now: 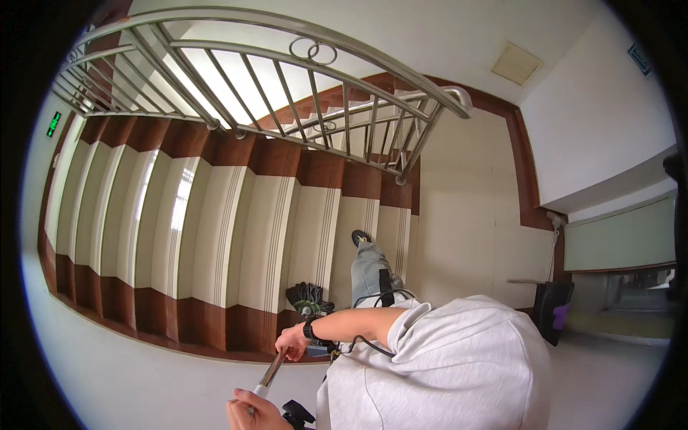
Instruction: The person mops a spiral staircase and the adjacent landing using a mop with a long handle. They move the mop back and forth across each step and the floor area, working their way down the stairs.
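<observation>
My right hand, with a black watch on its wrist, is closed around the metal handle of a mop. Nearer the picture's bottom edge, my left hand grips the pale upper end of the same handle. Dark, stringy strands make up the mop head, which lies at the wall side of a cream stair step, just past my right wrist. My forearm and hands hide part of the handle.
A stainless steel railing borders the stairs. Cream steps with brown edges run to the left. My shoe stands on a step. A landing lies right, with a black and purple object near a window.
</observation>
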Demonstrator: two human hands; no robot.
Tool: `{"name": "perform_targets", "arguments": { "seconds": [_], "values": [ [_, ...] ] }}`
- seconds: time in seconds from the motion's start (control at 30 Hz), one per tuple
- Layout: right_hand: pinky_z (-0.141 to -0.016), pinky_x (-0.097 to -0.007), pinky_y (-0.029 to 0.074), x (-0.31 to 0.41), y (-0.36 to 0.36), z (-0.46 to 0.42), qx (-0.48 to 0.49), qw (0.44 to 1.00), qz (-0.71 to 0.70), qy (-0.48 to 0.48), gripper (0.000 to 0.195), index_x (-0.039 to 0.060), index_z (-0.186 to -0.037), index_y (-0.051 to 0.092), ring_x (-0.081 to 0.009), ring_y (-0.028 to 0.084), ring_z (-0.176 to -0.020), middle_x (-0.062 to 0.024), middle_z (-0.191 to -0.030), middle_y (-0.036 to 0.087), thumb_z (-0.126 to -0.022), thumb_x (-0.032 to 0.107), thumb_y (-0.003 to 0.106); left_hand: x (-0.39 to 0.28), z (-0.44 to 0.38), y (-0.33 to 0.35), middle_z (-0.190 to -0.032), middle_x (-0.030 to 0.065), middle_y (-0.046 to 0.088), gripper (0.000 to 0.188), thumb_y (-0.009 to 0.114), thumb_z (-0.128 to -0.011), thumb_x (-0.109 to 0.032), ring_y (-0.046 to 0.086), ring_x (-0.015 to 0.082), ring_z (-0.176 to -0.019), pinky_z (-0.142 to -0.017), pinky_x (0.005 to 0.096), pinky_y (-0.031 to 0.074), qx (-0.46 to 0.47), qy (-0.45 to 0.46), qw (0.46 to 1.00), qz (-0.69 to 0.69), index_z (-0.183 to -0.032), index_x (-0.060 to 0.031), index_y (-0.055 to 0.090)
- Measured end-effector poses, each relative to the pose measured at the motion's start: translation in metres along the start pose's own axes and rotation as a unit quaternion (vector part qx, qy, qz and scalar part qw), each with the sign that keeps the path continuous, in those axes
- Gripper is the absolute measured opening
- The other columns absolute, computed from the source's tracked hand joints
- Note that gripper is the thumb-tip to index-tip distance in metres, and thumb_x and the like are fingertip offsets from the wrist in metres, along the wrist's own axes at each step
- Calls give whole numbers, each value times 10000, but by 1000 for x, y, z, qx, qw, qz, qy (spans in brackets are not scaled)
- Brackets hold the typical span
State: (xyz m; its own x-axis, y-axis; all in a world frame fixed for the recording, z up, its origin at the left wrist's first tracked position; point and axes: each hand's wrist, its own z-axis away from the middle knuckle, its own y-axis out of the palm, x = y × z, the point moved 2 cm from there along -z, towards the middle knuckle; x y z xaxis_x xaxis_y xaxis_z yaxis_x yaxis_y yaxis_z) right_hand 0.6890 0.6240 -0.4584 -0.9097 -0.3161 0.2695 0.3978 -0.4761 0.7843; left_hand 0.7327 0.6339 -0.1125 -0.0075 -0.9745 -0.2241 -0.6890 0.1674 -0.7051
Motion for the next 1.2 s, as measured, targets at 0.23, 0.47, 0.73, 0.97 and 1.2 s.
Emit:
{"name": "perform_targets", "arguments": {
  "seconds": [0.23,0.47,0.73,0.97,1.2],
  "values": [
    [-709,-394,555,-5,5,-7,-8,1000,1,10,184,6,-882,618,-231,637,-717,-114,-797,633,-822,180,619,9,5,-11,-514,61,272,434,579,-908,8,251,174,-441,-428,335,177,-13,-6,1000,-13,-588,-38,289],
    [-700,-387,550,-7,10,-15,12,1000,10,26,185,-1,-891,621,-222,631,-701,-106,-801,633,-826,172,617,20,12,-17,-511,59,286,431,575,-900,26,263,174,-431,-429,335,176,-33,-2,999,-5,-573,-35,302],
    [-656,-408,541,-4,28,-15,-39,999,4,-9,154,26,-799,568,-222,603,-618,-102,-674,574,-840,174,580,39,12,-19,-511,61,310,413,559,-897,36,265,170,-429,-428,333,176,-85,-9,996,-11,-566,-37,323],
    [-624,-357,530,-2,38,-23,-66,998,6,-8,148,21,-810,612,-181,580,-607,-64,-692,575,-832,167,602,58,10,-23,-519,50,277,424,560,-898,25,236,161,-443,-431,322,171,-118,-29,992,-24,-569,-50,304],
    [-594,-397,528,1,45,-41,-82,996,-34,5,113,29,-801,585,-211,607,-596,-85,-674,588,-817,140,591,73,5,-25,-509,41,279,439,578,-920,-24,248,145,-448,-436,311,180,-126,-17,991,-43,-569,-60,318]
  ]
}}
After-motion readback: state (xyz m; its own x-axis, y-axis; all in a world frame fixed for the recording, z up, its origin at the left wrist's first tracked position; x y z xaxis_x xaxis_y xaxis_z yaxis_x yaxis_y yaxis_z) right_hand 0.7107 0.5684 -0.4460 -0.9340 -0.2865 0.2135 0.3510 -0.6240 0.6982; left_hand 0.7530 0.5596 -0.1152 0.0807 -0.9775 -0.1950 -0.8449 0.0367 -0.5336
